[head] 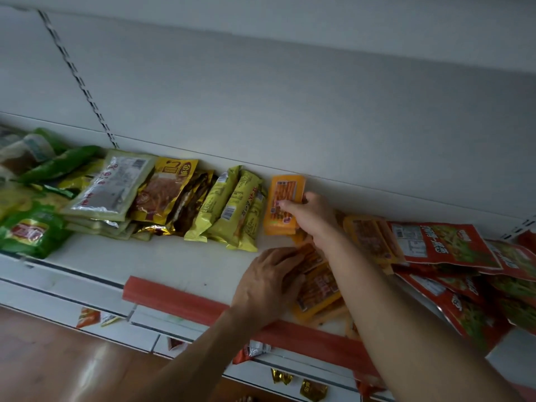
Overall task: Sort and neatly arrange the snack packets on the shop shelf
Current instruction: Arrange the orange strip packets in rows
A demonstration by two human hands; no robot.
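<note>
On white shelf [185,265], packets [229,207], wooden floor [58,358]

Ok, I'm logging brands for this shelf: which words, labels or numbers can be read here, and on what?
None can be quoted with confidence.
red packets: white characters, upside down, blurred.
gold packet: logo characters, blurred.
silver packet: red characters and barcode, blurred.
yellow packets: print and barcodes, too small.
orange packet in the right hand: label too small.
</note>
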